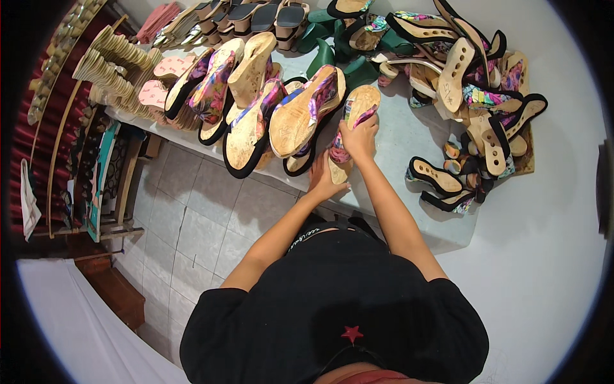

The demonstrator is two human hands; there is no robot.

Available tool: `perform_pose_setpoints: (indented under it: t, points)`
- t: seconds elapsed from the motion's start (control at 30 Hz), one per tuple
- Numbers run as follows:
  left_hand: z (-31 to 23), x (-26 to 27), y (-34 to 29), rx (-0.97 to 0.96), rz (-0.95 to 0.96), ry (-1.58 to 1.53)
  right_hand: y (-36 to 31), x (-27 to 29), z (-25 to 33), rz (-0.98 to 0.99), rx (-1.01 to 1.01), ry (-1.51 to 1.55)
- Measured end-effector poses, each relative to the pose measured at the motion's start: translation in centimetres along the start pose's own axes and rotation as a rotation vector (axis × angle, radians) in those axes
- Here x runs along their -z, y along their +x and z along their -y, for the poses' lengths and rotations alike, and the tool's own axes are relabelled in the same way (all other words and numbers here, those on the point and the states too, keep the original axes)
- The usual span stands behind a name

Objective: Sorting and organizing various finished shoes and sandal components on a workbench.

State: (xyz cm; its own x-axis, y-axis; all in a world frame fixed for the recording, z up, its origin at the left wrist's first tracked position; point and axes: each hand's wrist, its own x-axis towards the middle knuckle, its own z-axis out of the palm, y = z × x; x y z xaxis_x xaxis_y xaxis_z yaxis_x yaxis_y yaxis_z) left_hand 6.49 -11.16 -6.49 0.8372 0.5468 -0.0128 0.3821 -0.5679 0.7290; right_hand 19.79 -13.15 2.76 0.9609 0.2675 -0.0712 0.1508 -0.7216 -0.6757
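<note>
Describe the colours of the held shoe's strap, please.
The strap is multicoloured, including pink and purple; head view.

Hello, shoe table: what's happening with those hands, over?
Right hand gripping floral-strapped sandal; left hand at its near end. Another sandal close on the left.

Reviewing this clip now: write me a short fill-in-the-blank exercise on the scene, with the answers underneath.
1. The left hand is at the lower end of the sandal, while the ____ hand is higher up in the picture.
2. The black shirt bears a star coloured ____.
3. From the wearer's viewpoint, the pink sole-shaped pieces lie to the ____ of the held sandal.
4. The floor is laid with grey ____.

Missing words: right; red; left; tiles.
</note>
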Motion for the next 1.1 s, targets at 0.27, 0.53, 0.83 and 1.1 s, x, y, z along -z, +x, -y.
perform_pose_setpoints:
  t: [0.27,0.53,0.83,1.1]
  points:
    - [0.8,-0.6,1.0,-0.084,-0.025,-0.113,-0.2,-0.5,0.2,-0.059,-0.028,-0.052]
    - [0.1,-1.6,0.2,-0.203,-0.058,-0.183,-1.2,-1.1,-1.9,-0.125,-0.061,0.043]
    - [-0.3,-0.7,0.1,-0.152,0.009,-0.191,-0.4,-2.7,-2.9,-0.145,-0.129,0.142]
    - [1.2,-0.7,0.2,-0.199,-0.065,-0.064,-1.1,-2.8,-1.9,-0.101,-0.022,0.229]
